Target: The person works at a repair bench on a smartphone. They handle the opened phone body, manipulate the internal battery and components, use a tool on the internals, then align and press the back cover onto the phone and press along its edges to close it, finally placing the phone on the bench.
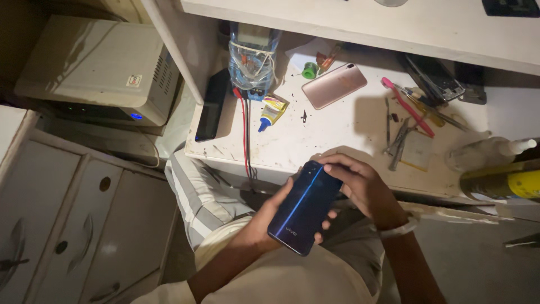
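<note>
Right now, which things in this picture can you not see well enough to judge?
Head view only:
- Dark blue phone: screen side faces away; left hand sits mostly behind it.
- Yellow bottle: cut off by the right edge.
- Small tools: too small and dim to identify.
- Right hand: fingertips curl over the phone's top.

A worn, stained white table (pixel 337 135) carries a rose-gold smartphone (pixel 334 85) lying back up near its middle. Left of it lie a small yellow glue tube with a blue tip (pixel 271 111) and a green cap (pixel 310 70). A black phone (pixel 212 106) rests along the left edge. To the right lie a pink-handled toothbrush (pixel 407 106), metal tweezers (pixel 398 143) and a dismantled phone frame (pixel 434 79).
</note>
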A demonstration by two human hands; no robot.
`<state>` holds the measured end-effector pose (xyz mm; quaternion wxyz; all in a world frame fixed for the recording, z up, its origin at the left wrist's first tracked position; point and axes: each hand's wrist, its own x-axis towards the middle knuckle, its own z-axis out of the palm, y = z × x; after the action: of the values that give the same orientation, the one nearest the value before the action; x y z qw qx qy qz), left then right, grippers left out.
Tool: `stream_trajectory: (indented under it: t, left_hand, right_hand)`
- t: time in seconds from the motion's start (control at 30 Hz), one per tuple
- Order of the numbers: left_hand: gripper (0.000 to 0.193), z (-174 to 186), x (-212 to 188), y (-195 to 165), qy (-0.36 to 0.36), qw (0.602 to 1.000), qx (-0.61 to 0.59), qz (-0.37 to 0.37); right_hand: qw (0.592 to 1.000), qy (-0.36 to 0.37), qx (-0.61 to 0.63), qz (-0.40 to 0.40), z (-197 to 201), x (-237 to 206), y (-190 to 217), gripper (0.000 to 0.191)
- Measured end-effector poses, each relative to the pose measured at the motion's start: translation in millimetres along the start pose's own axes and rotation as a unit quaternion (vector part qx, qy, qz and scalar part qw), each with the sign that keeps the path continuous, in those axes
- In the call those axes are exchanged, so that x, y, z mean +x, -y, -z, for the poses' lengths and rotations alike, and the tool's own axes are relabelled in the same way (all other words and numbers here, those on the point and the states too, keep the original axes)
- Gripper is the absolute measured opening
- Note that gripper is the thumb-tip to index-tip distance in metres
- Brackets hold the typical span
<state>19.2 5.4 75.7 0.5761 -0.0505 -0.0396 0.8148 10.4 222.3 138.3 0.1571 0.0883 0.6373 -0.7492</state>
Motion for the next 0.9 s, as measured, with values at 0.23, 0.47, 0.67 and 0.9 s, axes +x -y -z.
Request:
stream_trajectory:
  t: [0.23,0.47,0.67,0.9]
  left_hand:
    - [0.077,-5.4,-1.4,5.2,0.002,1.000,-0.018,-0.002]
    - [0.080,4.7,0.3,6.5,0.002,0.999,-0.047,0.021]
    - [0.079,20.0,1.0,7.2,-0.010,1.000,-0.001,0.022]
    - [0.081,32.9,0.2,8.7,-0.007,0.996,0.087,0.022]
  right_hand:
    - [0.995,-0.062,-0.020,-0.073,0.6,-7.0,0.2,0.030]
    - [0.982,0.040,-0.169,0.073,6.3,-15.6,0.0,0.031]
    - [0.962,0.003,-0.268,0.053,1.8,-17.9,8.6,0.033]
    - [0.963,-0.024,-0.258,-0.077,4.1,-10.8,19.6,0.027]
